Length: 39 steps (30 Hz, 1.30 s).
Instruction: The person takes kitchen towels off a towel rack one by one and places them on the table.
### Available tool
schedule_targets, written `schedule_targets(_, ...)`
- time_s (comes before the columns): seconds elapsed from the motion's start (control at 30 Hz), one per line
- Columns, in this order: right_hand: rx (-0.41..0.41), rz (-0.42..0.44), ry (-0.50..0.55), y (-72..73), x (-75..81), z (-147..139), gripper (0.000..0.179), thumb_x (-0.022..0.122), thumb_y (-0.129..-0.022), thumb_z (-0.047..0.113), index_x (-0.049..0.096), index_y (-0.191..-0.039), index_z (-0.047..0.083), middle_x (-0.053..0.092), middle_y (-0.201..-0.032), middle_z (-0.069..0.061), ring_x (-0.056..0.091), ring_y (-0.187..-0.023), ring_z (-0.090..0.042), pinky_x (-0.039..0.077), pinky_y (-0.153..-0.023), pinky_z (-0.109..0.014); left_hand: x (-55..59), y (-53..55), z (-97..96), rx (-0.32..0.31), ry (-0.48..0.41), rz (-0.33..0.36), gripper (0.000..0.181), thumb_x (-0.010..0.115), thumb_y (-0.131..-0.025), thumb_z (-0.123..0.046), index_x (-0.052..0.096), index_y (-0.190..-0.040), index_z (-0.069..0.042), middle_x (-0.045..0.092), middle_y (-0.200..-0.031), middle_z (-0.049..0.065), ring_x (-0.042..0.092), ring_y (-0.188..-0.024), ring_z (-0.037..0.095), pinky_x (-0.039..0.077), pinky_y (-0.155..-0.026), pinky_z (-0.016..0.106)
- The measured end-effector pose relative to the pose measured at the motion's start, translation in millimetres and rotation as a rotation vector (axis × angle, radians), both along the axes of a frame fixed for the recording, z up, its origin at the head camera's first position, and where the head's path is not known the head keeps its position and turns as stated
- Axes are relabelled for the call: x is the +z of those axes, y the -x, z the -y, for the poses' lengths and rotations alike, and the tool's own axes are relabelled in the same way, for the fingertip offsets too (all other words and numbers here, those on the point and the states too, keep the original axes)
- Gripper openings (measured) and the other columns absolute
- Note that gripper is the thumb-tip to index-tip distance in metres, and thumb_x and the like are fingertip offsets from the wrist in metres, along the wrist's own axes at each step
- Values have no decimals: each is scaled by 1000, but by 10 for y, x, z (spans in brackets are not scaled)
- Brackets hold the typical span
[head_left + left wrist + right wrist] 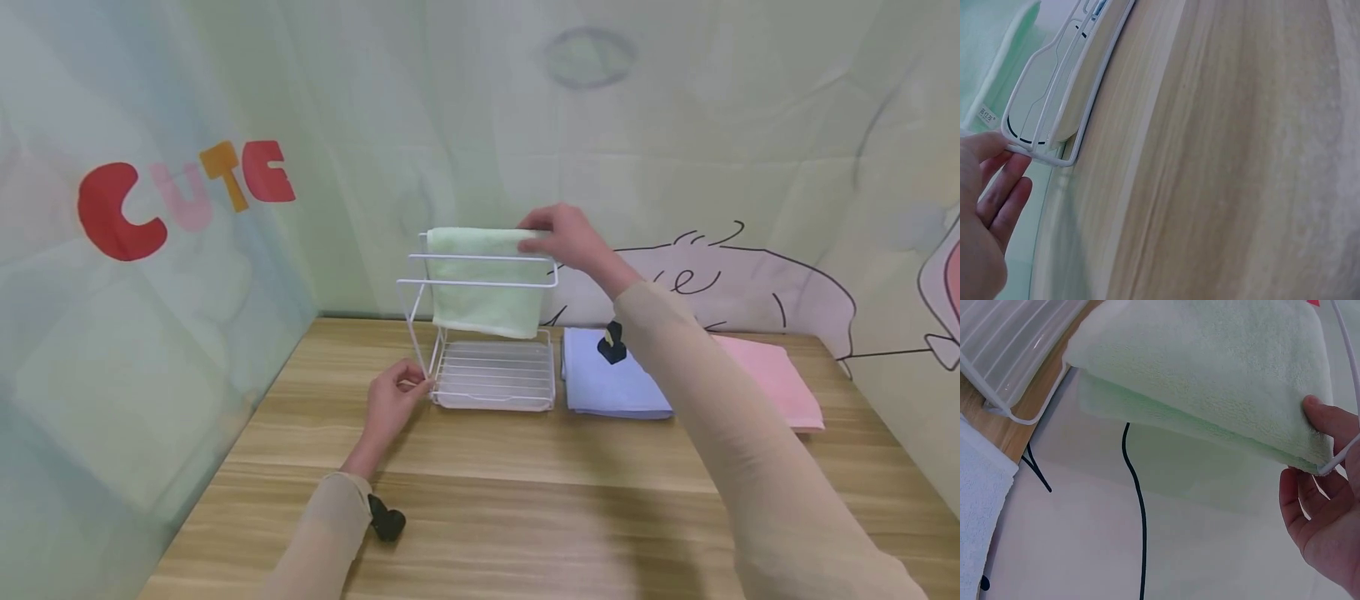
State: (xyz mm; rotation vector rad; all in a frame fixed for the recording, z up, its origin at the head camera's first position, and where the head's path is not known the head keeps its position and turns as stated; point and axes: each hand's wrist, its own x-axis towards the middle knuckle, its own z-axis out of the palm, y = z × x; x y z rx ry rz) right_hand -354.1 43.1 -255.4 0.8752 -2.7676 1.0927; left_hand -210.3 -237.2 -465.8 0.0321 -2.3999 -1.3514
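A white wire rack [480, 284] stands at the back of the table, with several top bars and a clear tray [495, 406] in its base. Over its rearmost top bar hangs a light green towel [483, 308], its two layers visible in the right wrist view [1210, 362]. My right hand [566, 237] pinches the towel's upper right edge at the bar, thumb on the near face and fingers behind. Low on the rack's front left side, my left hand [392, 400] holds the white wire frame [1019, 150] between thumb and fingers.
Right of the rack lie a folded blue towel [600, 387] and a folded pink towel [776, 379], partly behind my right sleeve. A printed curtain [360, 167] rises behind and left of the wooden table [525, 525].
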Motion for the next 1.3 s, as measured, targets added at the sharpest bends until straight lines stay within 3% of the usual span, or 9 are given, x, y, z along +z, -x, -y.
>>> schedule_targets(0.63, -43, -266, 10, -10, -45, 71, 20, 73, -90, 19, 75, -106, 6, 75, -106, -12, 69, -102, -26, 53, -96, -39, 21, -6, 45, 13, 6, 37, 13, 78, -83, -9, 66, -87, -3, 73, -89, 15, 68, -75, 14, 54, -69, 14)
schedule_targets(0.87, 3, -349, 33, 14, -14, 26, 20, 73, -89, 16, 76, -105, 5, 75, -100, -13, 69, -97, -26, 53, -90, -39, 13, 10, 16, 10, -6, 24, 14, 78, -83, -9, 66, -85, -3, 72, -87, 14, 67, -74, 13, 55, -68, 15)
schedule_targets(1.07, 38, -356, 26, 42, 181, -48, 19, 74, -88, 13, 76, -105, 4, 75, -98, -14, 67, -93, -24, 52, -83, -34, 2, 26, -33, 6, -20, 29, 13, 77, -84, -7, 65, -85, -3, 72, -87, 15, 67, -74, 12, 55, -67, 14)
schedule_targets(1.3, 50, -358, -42, -1, 636, -106, 21, 72, -90, 14, 74, -108, 3, 73, -103, -15, 65, -96, -23, 49, -86, -32, 18, 22, -53, 5, -15, 27, 13, 77, -83, -6, 65, -85, -3, 72, -87, 15, 66, -73, 13, 54, -66, 14)
